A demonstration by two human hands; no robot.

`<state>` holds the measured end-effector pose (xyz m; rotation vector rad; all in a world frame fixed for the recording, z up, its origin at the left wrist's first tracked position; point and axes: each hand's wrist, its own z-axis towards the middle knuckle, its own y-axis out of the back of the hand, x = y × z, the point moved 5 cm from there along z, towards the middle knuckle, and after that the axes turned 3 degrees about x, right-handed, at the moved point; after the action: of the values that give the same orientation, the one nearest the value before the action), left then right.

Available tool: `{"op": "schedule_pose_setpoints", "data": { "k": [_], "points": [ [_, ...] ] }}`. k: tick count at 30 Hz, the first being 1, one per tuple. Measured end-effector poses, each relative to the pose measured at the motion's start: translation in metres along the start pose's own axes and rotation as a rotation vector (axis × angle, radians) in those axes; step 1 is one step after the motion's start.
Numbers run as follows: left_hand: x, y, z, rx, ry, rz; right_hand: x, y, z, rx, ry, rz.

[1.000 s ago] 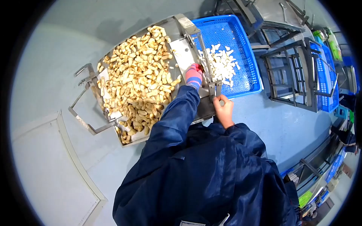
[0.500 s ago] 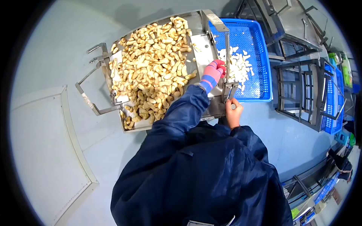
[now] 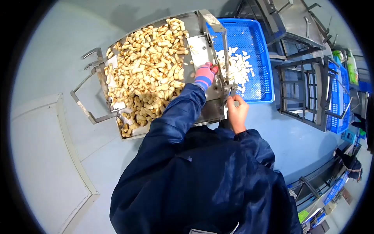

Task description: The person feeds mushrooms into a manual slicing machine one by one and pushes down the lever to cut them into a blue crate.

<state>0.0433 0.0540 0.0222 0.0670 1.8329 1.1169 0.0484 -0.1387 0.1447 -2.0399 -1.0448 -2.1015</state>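
Note:
My left hand (image 3: 205, 75), in a pink and blue striped glove, is over the metal plate (image 3: 199, 50) beside an upright metal frame (image 3: 224, 50). Its fingers are closed; what they hold, if anything, is hidden. My bare right hand (image 3: 237, 113) wraps around the round-ended handle (image 3: 236, 103) at the near end of that frame. Left of my gloved hand, a heap of yellowish, brown-stained, knobbly finger-shaped pieces (image 3: 152, 66) covers the metal tray. Beyond the frame, small white pieces (image 3: 238, 67) lie in a blue plastic basket (image 3: 265, 66).
Bent metal bars (image 3: 82, 102) stick out from the tray's left side. To the right stand metal racks (image 3: 306, 91) and another blue basket (image 3: 339, 99). A pale panel (image 3: 50, 163) is at the left, and blue-grey floor (image 3: 300, 152) shows around the bench.
My gloved left hand has drawn back left from the frame onto the plate. My right hand keeps its grip on the handle, its wrist turned slightly. The whole view has shifted a little.

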Motion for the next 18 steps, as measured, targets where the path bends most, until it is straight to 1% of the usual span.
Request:
{"op": "schedule_pose_setpoints", "data": {
  "k": [2,3,6,8,9,10,11,12,13,14,16,17,18],
  "points": [
    [0.027,-0.037,0.009,0.046,0.092,-0.313,-0.002,0.000,0.000,-0.004,-0.002,-0.008],
    [0.025,-0.034,0.007,-0.001,0.073,-0.311,-0.003,-0.001,0.000,-0.002,-0.008,-0.001],
    [0.023,-0.030,0.003,-0.029,0.141,-0.431,-0.007,-0.002,0.000,-0.004,0.020,-0.025],
    [0.017,-0.024,-0.007,0.019,0.229,-0.600,-0.017,-0.004,-0.003,-0.024,0.059,-0.028],
    [0.011,-0.020,-0.007,0.039,0.266,-0.688,-0.033,-0.007,-0.008,-0.033,0.089,-0.018],
    [0.024,-0.036,-0.002,0.055,0.226,-0.786,-0.050,-0.012,-0.011,-0.041,0.126,-0.010],
    [0.032,-0.045,0.003,0.062,0.253,-0.766,-0.071,-0.017,-0.014,0.005,0.139,-0.020],
    [0.034,-0.048,0.005,0.070,0.282,-0.746,-0.075,-0.019,-0.015,0.008,0.145,0.001],
    [0.029,-0.042,0.002,0.100,0.324,-0.749,-0.062,-0.016,-0.011,-0.002,0.131,-0.032],
    [0.027,-0.040,0.006,0.024,0.237,-0.717,-0.050,-0.011,-0.011,-0.010,0.105,-0.064],
    [0.038,-0.050,0.003,-0.103,0.079,-0.638,-0.001,0.000,-0.002,0.010,-0.032,-0.033],
    [0.012,-0.022,-0.007,-0.074,0.108,-0.497,0.009,0.001,-0.001,0.022,-0.088,-0.016],
    [0.013,-0.024,-0.007,-0.025,0.149,-0.553,-0.006,-0.002,-0.003,0.006,-0.022,-0.024]
  ]
}}
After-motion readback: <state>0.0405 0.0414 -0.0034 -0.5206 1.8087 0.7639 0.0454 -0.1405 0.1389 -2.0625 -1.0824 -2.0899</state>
